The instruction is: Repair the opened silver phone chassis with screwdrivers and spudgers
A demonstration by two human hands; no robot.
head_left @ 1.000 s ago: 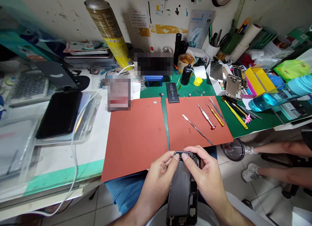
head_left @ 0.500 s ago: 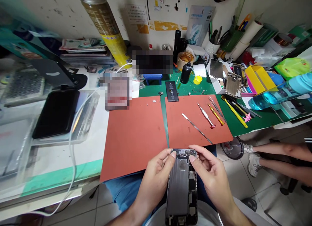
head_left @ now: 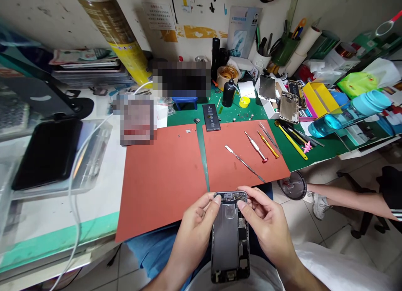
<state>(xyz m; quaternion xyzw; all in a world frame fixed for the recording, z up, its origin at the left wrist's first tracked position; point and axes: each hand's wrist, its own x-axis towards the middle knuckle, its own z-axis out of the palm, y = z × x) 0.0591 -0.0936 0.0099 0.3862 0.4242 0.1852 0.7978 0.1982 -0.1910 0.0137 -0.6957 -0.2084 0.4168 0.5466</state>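
Observation:
Between my two hands is an opened phone housing, held over my lap below the table edge. Its inside faces up, with small circuit parts along the top and right side and a bare grey bay on the left. My left hand grips the top left corner, thumb on the frame. At the top right corner my right hand pinches the housing, thumb pressed near the inner parts. The fingers behind it are partly hidden. Beyond my hands, a metal spudger lies on the right red mat.
Two screwdrivers and tweezers lie on the right mat. A phone battery rests above it. The left red mat overhangs the table edge. A blue water bottle lies at right. Someone's leg shows beyond the table.
The view has shifted, so the table things appear further left. The phone housing stays in both hands, its lower end now showing fully. The other person's legs have changed position.

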